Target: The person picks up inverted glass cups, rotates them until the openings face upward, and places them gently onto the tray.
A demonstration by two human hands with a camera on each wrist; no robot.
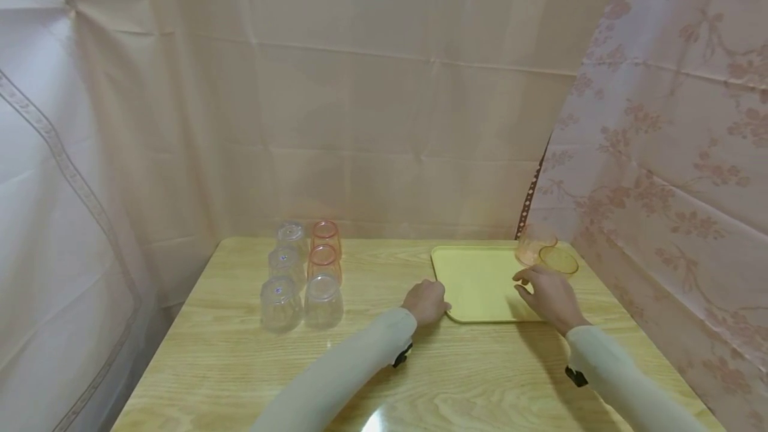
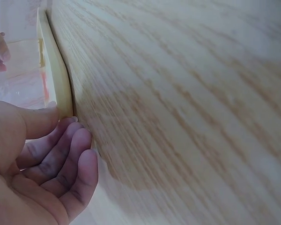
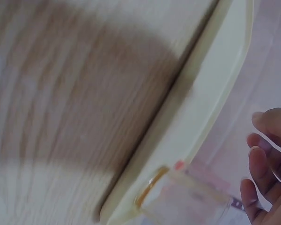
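Wood-grain tabletop (image 1: 480, 379): left hand (image 1: 426, 302) pinches yellow rectangular tray (image 1: 480, 282) at near-left corner; right hand (image 1: 552, 295) loosely spread; 6 transparent left-side tumblers (image 1: 324, 269) stand off-tray.

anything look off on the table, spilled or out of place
No spill or damage shows. One mild oddity: in the column of glasses nearer the yellow tray, the front clear glass breaks the match with the two orange-tinted glasses behind it.

Soft, fairly even light filled the head view; white glare marked the bench (image 1: 468, 379) at the bottom edge, and faint shadows fell across it and the tray (image 1: 480, 282). Both wrist views were hazier and cooler, the right one's cup (image 3: 187, 199) blurred.
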